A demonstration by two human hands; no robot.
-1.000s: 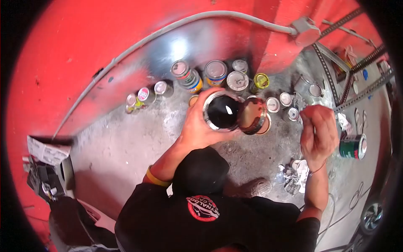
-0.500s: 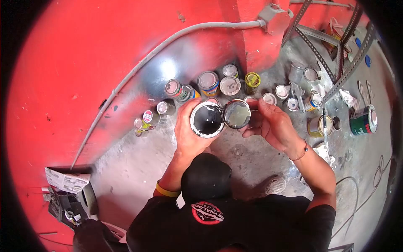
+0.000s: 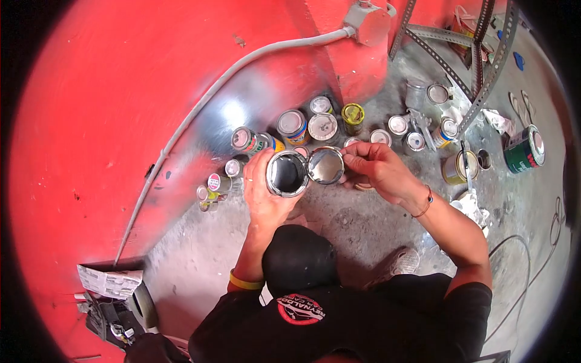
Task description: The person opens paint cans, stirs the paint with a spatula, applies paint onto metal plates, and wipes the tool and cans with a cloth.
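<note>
My left hand (image 3: 261, 192) is wrapped round a paint can (image 3: 287, 173), whose round mouth faces up and shows dark paint inside, with smeared paint on the rim. Between thumb and fingers, my right hand (image 3: 378, 169) grips the right edge of a round can lid (image 3: 325, 166). The lid's underside faces me, greyish in the middle with a dark stained border. Lid and can are side by side at the same height; whether their edges touch I cannot tell. Both are above the concrete floor, over my bent knee (image 3: 299, 257).
Several paint cans stand along the red wall, including a yellow-rimmed can (image 3: 353, 115). Right of my hands are a spray gun (image 3: 420, 128), an open can with a stick (image 3: 455, 168) and a green can (image 3: 524, 149). A perforated metal frame (image 3: 445, 35) rises at upper right; a hose (image 3: 514, 284) lies below.
The lid has tilted, its underside catching the light differently, and my right hand's fingers have closed more tightly on its edge. The whole view has shifted slightly.
</note>
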